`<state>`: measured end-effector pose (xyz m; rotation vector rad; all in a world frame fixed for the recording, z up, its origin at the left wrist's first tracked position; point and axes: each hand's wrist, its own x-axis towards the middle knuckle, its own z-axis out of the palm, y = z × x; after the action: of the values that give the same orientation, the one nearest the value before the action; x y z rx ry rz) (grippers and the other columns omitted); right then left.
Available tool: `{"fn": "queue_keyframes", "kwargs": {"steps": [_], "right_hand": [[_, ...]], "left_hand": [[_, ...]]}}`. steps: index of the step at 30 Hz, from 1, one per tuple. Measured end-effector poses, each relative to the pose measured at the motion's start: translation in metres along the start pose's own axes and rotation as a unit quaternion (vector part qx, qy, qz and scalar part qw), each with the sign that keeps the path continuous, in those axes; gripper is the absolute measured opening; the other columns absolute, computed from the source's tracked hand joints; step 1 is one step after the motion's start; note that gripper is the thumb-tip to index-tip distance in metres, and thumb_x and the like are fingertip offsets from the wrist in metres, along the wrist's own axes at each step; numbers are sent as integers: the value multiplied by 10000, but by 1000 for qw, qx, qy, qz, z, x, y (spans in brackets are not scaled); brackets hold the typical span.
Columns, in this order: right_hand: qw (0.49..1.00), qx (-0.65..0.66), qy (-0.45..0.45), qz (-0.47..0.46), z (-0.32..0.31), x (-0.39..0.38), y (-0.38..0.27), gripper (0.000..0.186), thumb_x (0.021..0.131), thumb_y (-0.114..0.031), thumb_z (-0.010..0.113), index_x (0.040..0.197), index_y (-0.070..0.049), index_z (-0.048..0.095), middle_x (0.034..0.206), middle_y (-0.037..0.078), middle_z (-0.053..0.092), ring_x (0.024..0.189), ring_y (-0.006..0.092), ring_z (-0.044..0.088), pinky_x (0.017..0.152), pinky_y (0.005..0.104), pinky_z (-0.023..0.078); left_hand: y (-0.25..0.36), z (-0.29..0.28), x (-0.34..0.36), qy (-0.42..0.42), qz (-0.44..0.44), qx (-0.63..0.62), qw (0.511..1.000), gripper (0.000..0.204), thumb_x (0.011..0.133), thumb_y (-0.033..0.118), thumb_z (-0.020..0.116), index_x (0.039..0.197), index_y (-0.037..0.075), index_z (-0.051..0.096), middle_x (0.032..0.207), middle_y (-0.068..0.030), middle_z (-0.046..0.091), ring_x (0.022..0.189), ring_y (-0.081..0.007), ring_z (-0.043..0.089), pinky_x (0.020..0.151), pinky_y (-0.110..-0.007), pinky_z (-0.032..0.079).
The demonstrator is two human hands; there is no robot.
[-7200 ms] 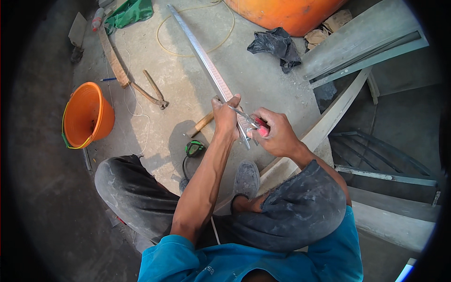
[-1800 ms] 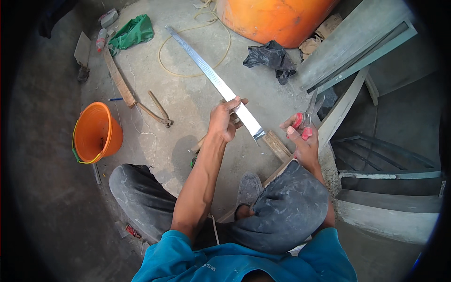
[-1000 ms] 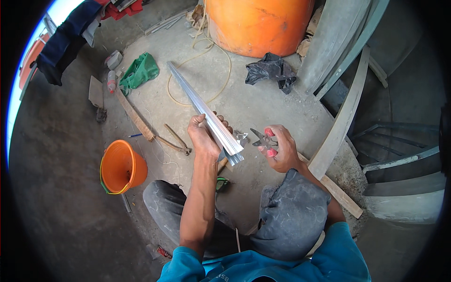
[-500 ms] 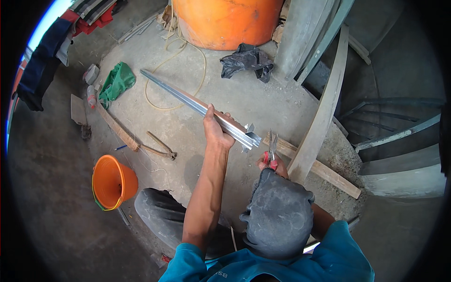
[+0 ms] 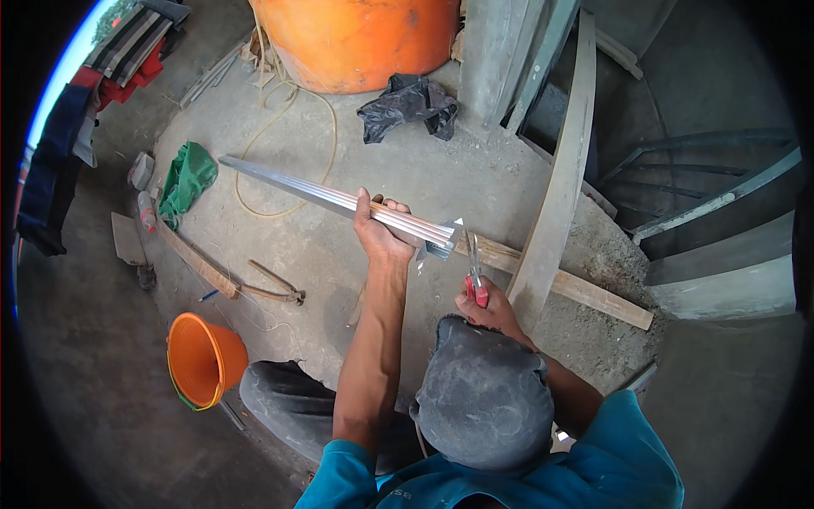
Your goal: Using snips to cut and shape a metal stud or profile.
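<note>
Left hand [image 5: 383, 236] closed around a long metal profile [image 5: 339, 201], near its right end, fingers over the top edge. Profile held above the concrete floor [image 5: 339, 254], running from the upper left down to the right, slightly tilted. Right end of the profile cut and bent, with small shiny flaps just beside the tip.

Right hand [image 5: 487, 307] closed on the red handles of tin snips [image 5: 474, 270]. Blades of the snips pointing up, toward the cut end of the profile, very near to it; touching or not, cannot tell. Knee in grey trousers just below this hand, hiding part of the wrist.

Behind the snips, a wooden plank [image 5: 577, 288] flat on the floor, going to the right. Another long plank [image 5: 564, 161] leaning across it, going up to the top of the view.

Further away, at the top, a big orange tank [image 5: 365, 38], with a dark cloth [image 5: 407, 102] just beside its base and a thin yellow cord [image 5: 284, 144] in a loop on the floor. At the left, a green bag [image 5: 188, 176], a pickaxe with wooden handle [image 5: 229, 276], and lower down 1 orange bucket [image 5: 203, 360], well apart from both hands.
</note>
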<state>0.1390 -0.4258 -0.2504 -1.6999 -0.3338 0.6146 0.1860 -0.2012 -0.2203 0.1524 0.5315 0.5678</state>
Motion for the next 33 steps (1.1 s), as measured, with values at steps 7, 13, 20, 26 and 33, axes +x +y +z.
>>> {"fn": "queue_keyframes", "kwargs": {"steps": [7, 13, 20, 26, 33], "right_hand": [[998, -3, 50, 43, -8, -12, 8, 284, 870, -268, 680, 953, -34, 541, 808, 53, 540, 737, 146, 522, 697, 301, 441], [989, -31, 128, 71, -3, -18, 20, 261, 889, -232, 660, 969, -26, 522, 798, 48, 535, 716, 140, 515, 676, 297, 437], [958, 78, 273, 34, -7, -20, 21, 255, 910, -218, 651, 985, -31, 494, 813, 17, 509, 744, 113, 490, 678, 286, 423], [950, 55, 308, -11, -28, -12, 2, 242, 930, -227, 633, 998, -46, 488, 826, 12, 495, 746, 95, 462, 679, 276, 412], [941, 140, 309, 15, -32, -13, -20, 249, 949, -264, 614, 998, -57, 484, 760, 5, 516, 673, 91, 473, 620, 259, 412]], "left_hand": [[-38, -28, 5, 21, -51, 0, 998, 235, 847, 234, 638, 1038, 122, 561, 670, -3, 491, 591, -158, 525, 610, -325, 490], [-76, -38, 10, -21, -58, -36, 997, 335, 805, 265, 594, 1125, 172, 551, 679, 5, 482, 628, -158, 525, 633, -320, 470], [-127, -8, -8, -31, -73, 2, 997, 354, 835, 346, 606, 1157, 217, 532, 784, -5, 494, 746, -173, 477, 755, -354, 448], [-151, -7, -25, -99, -100, 39, 989, 387, 856, 400, 623, 1192, 248, 505, 820, -7, 513, 816, -189, 501, 804, -373, 448], [-157, -4, -43, -128, -113, 54, 984, 413, 869, 396, 614, 1233, 255, 478, 859, -6, 545, 872, -186, 531, 829, -376, 454]]}}
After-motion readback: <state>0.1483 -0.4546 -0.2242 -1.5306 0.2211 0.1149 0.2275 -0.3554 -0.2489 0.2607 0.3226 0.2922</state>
